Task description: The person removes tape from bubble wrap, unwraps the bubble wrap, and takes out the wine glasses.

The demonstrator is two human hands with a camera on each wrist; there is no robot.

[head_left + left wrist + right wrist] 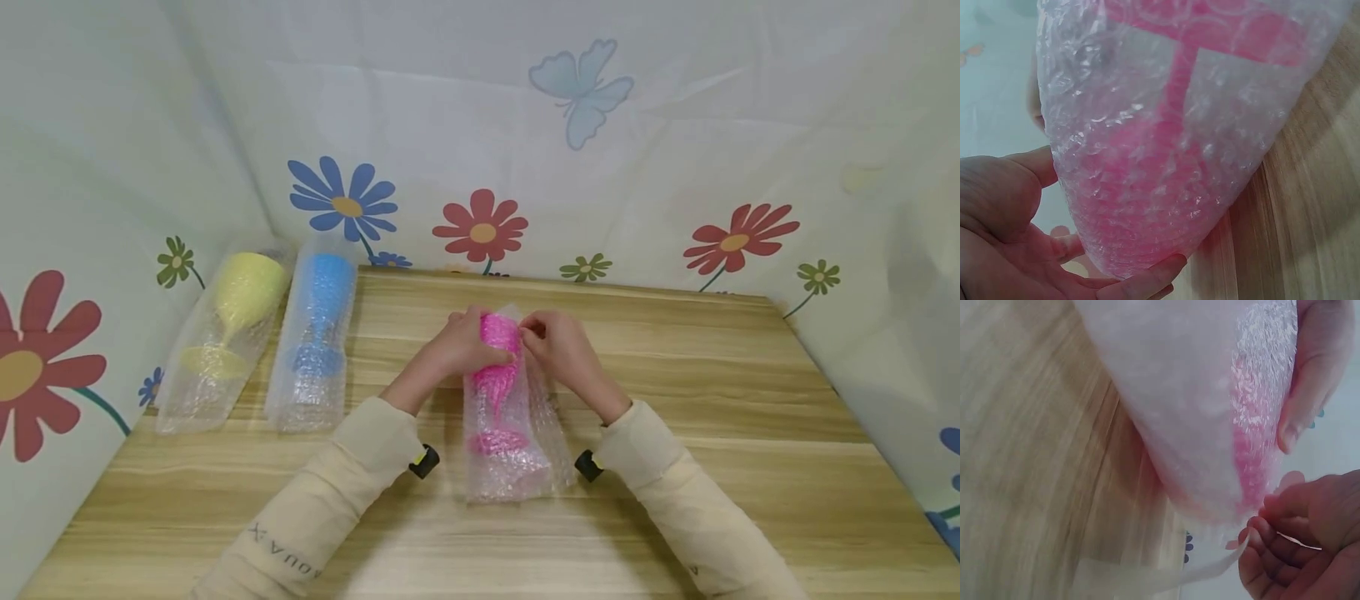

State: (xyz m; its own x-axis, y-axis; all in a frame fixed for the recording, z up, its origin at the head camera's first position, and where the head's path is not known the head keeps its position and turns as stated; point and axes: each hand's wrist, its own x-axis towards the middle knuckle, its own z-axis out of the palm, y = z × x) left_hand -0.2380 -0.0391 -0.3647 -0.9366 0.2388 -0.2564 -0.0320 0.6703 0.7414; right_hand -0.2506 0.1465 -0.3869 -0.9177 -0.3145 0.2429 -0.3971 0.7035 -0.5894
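Note:
A pink goblet (497,379) lies on the table inside bubble wrap (510,479), its bowl away from me and its foot toward me. My left hand (471,346) grips the wrapped bowl, with the thumb across the top; in the left wrist view its fingers (1147,278) curl round the bowl end. On the other side, my right hand (558,346) pinches the wrap's edge near the bowl's rim. From the fingers of that hand (1310,531) a pale translucent strip (1160,581) trails down in the right wrist view. A loose flap of wrap spreads on the right.
At the table's left side lie a yellow goblet (247,292) and a blue goblet (318,333), each in bubble wrap. A white cloth (420,108) printed with flowers and a butterfly stands round the wooden table (675,400). Dark cameras sit at both wrists.

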